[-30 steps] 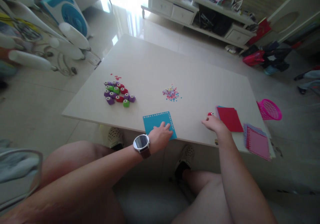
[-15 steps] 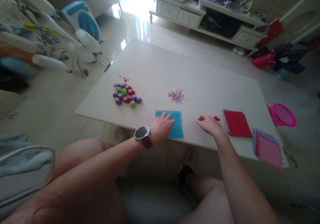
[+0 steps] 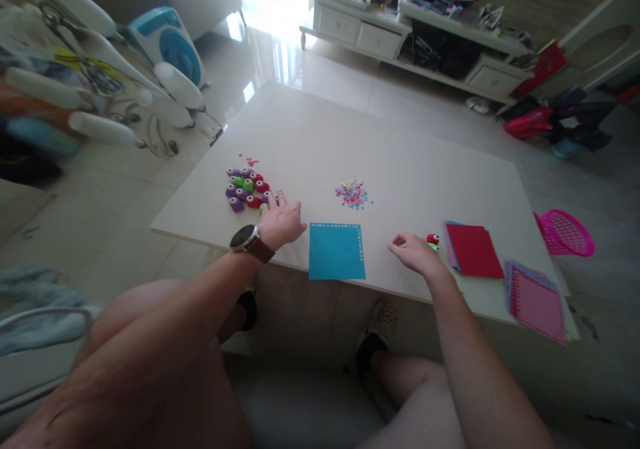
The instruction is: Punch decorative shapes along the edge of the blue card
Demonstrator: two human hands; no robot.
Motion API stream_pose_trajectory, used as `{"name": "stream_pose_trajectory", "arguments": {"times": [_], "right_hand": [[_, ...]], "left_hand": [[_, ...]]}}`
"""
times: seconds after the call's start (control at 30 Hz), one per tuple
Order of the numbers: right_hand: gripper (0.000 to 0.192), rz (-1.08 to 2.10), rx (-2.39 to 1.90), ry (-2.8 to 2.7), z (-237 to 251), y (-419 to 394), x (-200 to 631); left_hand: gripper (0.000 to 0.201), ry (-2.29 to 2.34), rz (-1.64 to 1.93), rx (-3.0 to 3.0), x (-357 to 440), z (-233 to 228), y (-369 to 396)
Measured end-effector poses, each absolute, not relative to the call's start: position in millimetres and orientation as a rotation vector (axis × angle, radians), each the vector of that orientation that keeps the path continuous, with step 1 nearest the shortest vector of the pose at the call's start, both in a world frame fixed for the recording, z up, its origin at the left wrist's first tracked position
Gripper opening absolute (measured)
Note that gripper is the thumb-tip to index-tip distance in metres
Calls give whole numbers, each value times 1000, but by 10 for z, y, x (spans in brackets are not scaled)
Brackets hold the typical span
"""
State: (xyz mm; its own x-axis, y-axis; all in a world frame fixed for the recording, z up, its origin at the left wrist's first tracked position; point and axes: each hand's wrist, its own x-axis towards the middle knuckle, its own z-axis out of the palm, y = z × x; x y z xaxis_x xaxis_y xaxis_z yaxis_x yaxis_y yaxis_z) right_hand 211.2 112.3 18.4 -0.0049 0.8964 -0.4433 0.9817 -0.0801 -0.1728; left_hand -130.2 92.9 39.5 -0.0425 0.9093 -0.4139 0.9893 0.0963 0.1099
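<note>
My left hand [image 3: 283, 221], with a watch on its wrist, reaches over the near right side of a cluster of small craft punches [image 3: 243, 192] in purple, green and red. Its fingers are spread, and the fingertips touch or hover over the punches there. A blue paper sheet [image 3: 336, 254] lies at the near table edge, with small punched holes along its top and upper right edges. My right hand [image 3: 411, 251] rests on the table to the right of the sheet, fingers curled together, with nothing visible in them. A red punch [image 3: 433, 239] and a green punch [image 3: 434, 247] sit right beside it.
Colourful confetti [image 3: 354, 193] is piled mid-table, and red bits [image 3: 251, 162] lie beyond the punches. At the right are a stack of red paper [image 3: 476, 251] and punched pink sheets [image 3: 540, 302], partly past the table edge. A pink basket [image 3: 570, 234] stands beyond.
My left hand has left the blue sheet and moved left to the punch cluster. The sheet now shows fully. My right hand has barely moved.
</note>
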Motion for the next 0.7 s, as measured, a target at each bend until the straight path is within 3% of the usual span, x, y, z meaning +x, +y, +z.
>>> {"name": "stream_pose_trajectory", "arguments": {"times": [0.7], "right_hand": [[24, -666, 2003, 2065, 224, 1035, 1961]], "left_hand": [[67, 2082, -351, 1814, -1697, 211, 1263]]}}
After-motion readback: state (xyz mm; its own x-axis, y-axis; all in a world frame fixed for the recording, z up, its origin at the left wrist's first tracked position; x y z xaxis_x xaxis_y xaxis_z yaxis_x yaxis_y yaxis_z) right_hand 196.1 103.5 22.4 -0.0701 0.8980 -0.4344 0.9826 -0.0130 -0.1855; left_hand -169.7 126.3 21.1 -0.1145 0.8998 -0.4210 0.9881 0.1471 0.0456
